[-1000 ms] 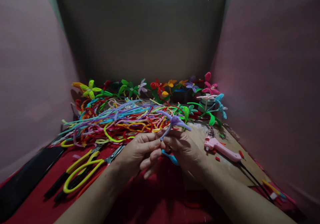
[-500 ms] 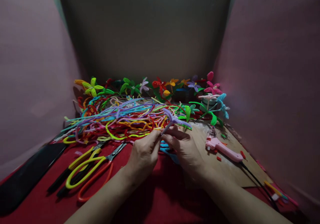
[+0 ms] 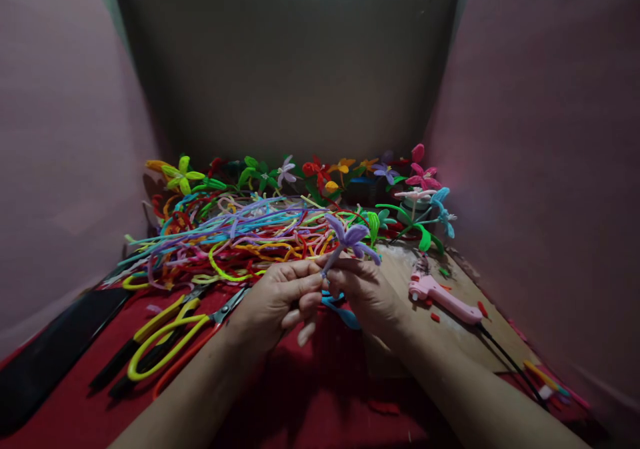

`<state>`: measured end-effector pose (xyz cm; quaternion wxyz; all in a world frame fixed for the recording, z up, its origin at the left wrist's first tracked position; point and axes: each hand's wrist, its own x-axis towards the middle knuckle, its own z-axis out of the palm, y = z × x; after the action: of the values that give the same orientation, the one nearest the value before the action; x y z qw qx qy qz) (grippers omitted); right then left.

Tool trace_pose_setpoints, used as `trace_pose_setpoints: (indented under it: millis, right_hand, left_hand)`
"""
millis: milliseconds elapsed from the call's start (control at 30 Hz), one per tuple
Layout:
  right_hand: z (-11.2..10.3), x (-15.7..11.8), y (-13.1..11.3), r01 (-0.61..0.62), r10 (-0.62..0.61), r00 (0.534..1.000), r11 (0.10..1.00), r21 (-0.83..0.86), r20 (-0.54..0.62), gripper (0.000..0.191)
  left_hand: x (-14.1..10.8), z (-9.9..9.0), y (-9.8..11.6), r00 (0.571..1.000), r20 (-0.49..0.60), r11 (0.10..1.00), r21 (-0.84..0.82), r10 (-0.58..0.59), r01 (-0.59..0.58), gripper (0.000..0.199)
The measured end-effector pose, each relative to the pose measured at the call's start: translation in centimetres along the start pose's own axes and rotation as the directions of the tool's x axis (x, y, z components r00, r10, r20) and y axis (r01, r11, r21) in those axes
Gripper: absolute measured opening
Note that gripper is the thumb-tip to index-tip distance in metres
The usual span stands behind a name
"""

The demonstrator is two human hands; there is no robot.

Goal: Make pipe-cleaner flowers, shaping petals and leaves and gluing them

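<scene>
A purple fuzzy flower [image 3: 351, 234] stands up between my hands, its petals spread above my fingers. My left hand [image 3: 286, 299] pinches the lower end of its stem with thumb and forefinger, the other fingers loosely curled below. My right hand [image 3: 363, 295] is closed on the same stem from the right. Just below my hands, a blue fuzzy piece [image 3: 346, 314] lies on the red cloth [image 3: 300, 395]. Behind them spreads a heap of many-coloured pipe cleaners [image 3: 260, 235].
Yellow-handled scissors [image 3: 170, 349] and pliers [image 3: 160, 319] lie at left by a black object [image 3: 55, 355]. A pink glue gun [image 3: 445, 299] rests on a board [image 3: 480, 342] at right. Finished fuzzy flowers [image 3: 330, 169] line the back, between pink side walls [image 3: 540, 135].
The purple flower has turned so more of its petals show. My left hand has opened its lower fingers somewhat and shifted slightly left. The view has moved a little.
</scene>
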<state>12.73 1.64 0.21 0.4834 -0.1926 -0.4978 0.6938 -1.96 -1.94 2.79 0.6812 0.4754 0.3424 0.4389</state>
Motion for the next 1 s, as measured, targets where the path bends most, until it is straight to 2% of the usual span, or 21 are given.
trace_pose_setpoints:
  millis: [67, 133, 200, 233, 267, 300, 333, 367, 400, 433, 467, 500, 567, 633, 733, 800, 867, 1000]
  right_hand:
    - [0.0, 0.0, 0.0, -0.024, 0.024, 0.999, 1.0, -0.004, 0.024, 0.015]
    - [0.1, 0.0, 0.1, 0.011, -0.011, 1.0, 1.0, 0.0, 0.016, 0.012]
    - [0.2, -0.1, 0.4, 0.057, -0.057, 0.998, 0.998, -0.01, -0.021, 0.007]
    - [0.2, -0.1, 0.5, 0.067, -0.068, 0.997, 0.998, -0.02, -0.048, 0.008]
    - [0.3, -0.1, 0.7, 0.071, -0.073, 0.994, 0.997, -0.031, -0.081, 0.009]
    - [0.3, -0.2, 0.8, 0.073, -0.078, 0.99, 0.996, -0.044, -0.116, 0.01]
    - [0.4, -0.2, 0.9, 0.078, -0.086, 0.985, 0.995, -0.057, -0.147, 0.011]
    - [0.5, -0.3, 0.9, 0.084, -0.096, 0.98, 0.994, -0.075, -0.175, 0.011]
    - [0.6, -0.3, 0.8, 0.091, -0.109, 0.975, 0.991, -0.098, -0.195, 0.012]
    - [0.8, -0.4, 0.7, 0.093, -0.117, 0.972, 0.988, -0.126, -0.203, 0.012]
    - [0.9, -0.5, 0.5, 0.089, -0.119, 0.972, 0.984, -0.152, -0.202, 0.012]
    - [1.1, -0.5, 0.3, 0.085, -0.119, 0.973, 0.982, -0.171, -0.199, 0.012]
    - [1.3, -0.6, 0.0, 0.088, -0.123, 0.975, 0.978, -0.19, -0.183, 0.011]
    - [1.4, -0.7, -0.2, 0.108, -0.139, 0.978, 0.975, -0.195, -0.156, 0.01]
    - [1.2, -0.7, -0.2, 0.118, -0.14, 0.984, 0.974, -0.192, -0.108, 0.013]
    - [0.9, -0.5, 0.1, 0.092, -0.108, 0.99, 0.982, -0.165, -0.091, 0.015]
    - [0.5, -0.4, 0.5, 0.048, -0.058, 0.995, 0.992, -0.116, -0.078, 0.016]
    - [-0.1, -0.1, 1.0, -0.029, 0.029, 0.998, 1.0, 0.009, -0.049, 0.019]
  left_hand:
    - [0.0, -0.1, 0.2, 0.997, 0.07, 0.998, -0.041, -0.042, 0.045, 0.014]
    - [0.0, 0.0, 0.4, 0.995, 0.084, 0.999, -0.014, -0.05, 0.052, 0.015]
    - [0.0, 0.2, 0.3, 1.0, 0.006, 0.99, 0.138, -0.005, 0.004, 0.019]
    - [0.1, 0.3, 0.1, 0.996, -0.061, 0.96, 0.276, 0.06, -0.041, 0.02]
    - [0.2, 0.3, -0.3, 0.979, -0.125, 0.893, 0.441, 0.161, -0.091, 0.02]
    - [0.2, 0.4, -0.7, 0.94, -0.165, 0.778, 0.613, 0.297, -0.138, 0.017]
    - [0.3, 0.4, -1.1, 0.881, -0.156, 0.617, 0.767, 0.446, -0.177, 0.013]
    - [0.4, 0.3, -1.6, 0.819, -0.099, 0.452, 0.867, 0.565, -0.208, 0.011]
    - [0.5, 0.2, -2.0, 0.776, -0.016, 0.311, 0.921, 0.631, -0.235, 0.011]
    - [0.6, 0.1, -2.4, 0.742, 0.044, 0.211, 0.946, 0.669, -0.245, 0.012]
    - [0.6, 0.0, -2.7, 0.722, 0.082, 0.151, 0.956, 0.687, -0.252, 0.013]
    - [0.6, 0.0, -2.7, 0.713, 0.096, 0.131, 0.958, 0.695, -0.256, 0.014]
    - [0.5, 0.1, -2.5, 0.72, 0.045, 0.2, 0.947, 0.692, -0.252, 0.014]
    - [0.3, 0.5, -1.9, 0.766, -0.074, 0.384, 0.893, 0.638, -0.234, 0.013]
    - [0.1, 1.0, -1.0, 0.882, -0.23, 0.748, 0.639, 0.411, -0.182, 0.015]
    - [0.1, 1.0, -0.7, 0.936, -0.238, 0.896, 0.422, 0.26, -0.141, 0.016]
    - [0.1, 0.9, -0.6, 0.964, -0.206, 0.96, 0.258, 0.168, -0.112, 0.016]
    - [0.0, 0.3, -0.3, 0.993, -0.093, 0.998, 0.024, 0.068, -0.066, 0.014]
